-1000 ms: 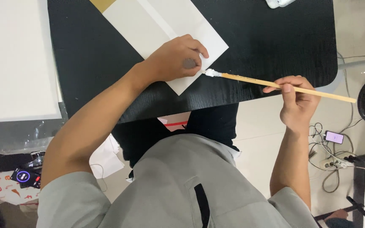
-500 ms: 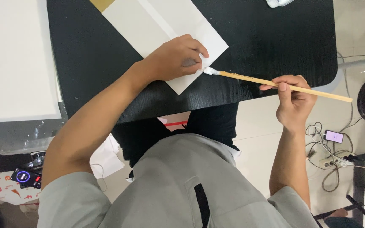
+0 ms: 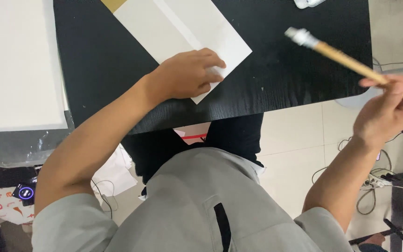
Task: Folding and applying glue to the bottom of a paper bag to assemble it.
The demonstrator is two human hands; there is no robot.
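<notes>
A long white sheet of paper (image 3: 183, 25) lies at a slant on the black table (image 3: 94, 60), with a tan strip at its far end. My left hand (image 3: 187, 74) rests flat on the paper's near corner, fingers together, pressing it down. My right hand (image 3: 388, 112) is off the table's right edge and grips a wooden-handled brush (image 3: 350, 60). The brush is lifted, blurred, and its white tip (image 3: 299, 36) points left over the bare table top, clear of the paper.
A large white board (image 3: 17, 65) lies to the left over clear plastic wrap (image 3: 5, 149). A white object (image 3: 306, 3) sits at the table's far edge. Cables (image 3: 374, 182) and a plug strip lie on the tiled floor at right; papers lie under the table.
My right hand has lifted the brush up and to the right, taking its tip off the paper's edge. My left hand stays on the paper.
</notes>
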